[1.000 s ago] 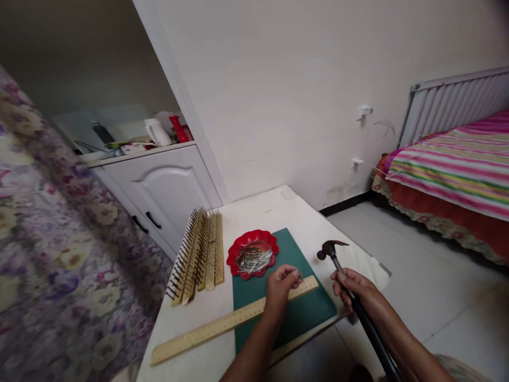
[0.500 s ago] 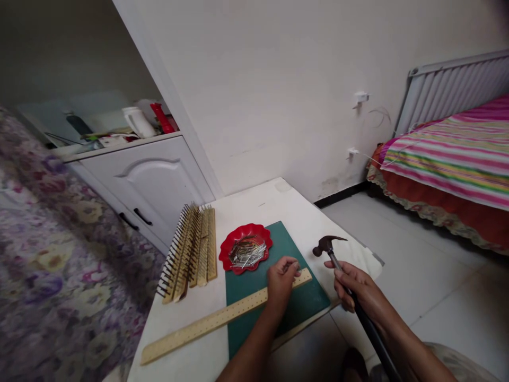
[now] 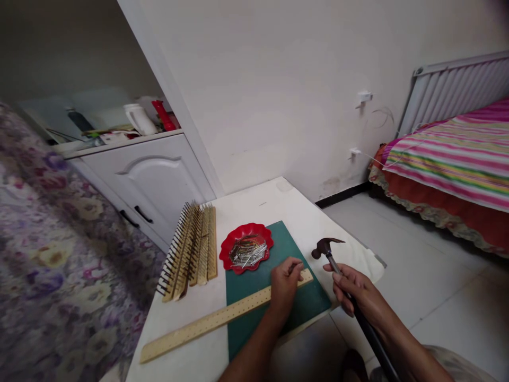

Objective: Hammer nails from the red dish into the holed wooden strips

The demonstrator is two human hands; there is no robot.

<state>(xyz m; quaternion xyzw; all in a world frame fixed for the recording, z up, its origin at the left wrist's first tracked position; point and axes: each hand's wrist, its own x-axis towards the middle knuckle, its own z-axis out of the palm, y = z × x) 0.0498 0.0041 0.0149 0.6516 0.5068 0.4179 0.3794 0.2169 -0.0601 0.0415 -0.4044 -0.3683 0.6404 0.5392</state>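
Observation:
My right hand (image 3: 353,289) grips a claw hammer (image 3: 326,248) by its dark handle, its head raised off the table's right side. Over the right end of a drilled wooden strip (image 3: 214,321), my left hand (image 3: 285,278) is closed in a pinch; whatever its fingers hold is too small to make out. The strip lies across a green mat (image 3: 284,241), with rows of small holes along it. Just left of that hand, a red scalloped dish (image 3: 226,249) holds many loose nails (image 3: 248,253).
Several wooden strips full of upright nails (image 3: 191,249) stand at the left of the white table (image 3: 246,199). A white cabinet (image 3: 159,175) and a floral curtain (image 3: 71,254) are to the left. On the right is a bed with a striped cover (image 3: 449,154).
My left hand has shifted slightly to the right along the strip. The hammer has moved slightly left and down, still in my right hand.

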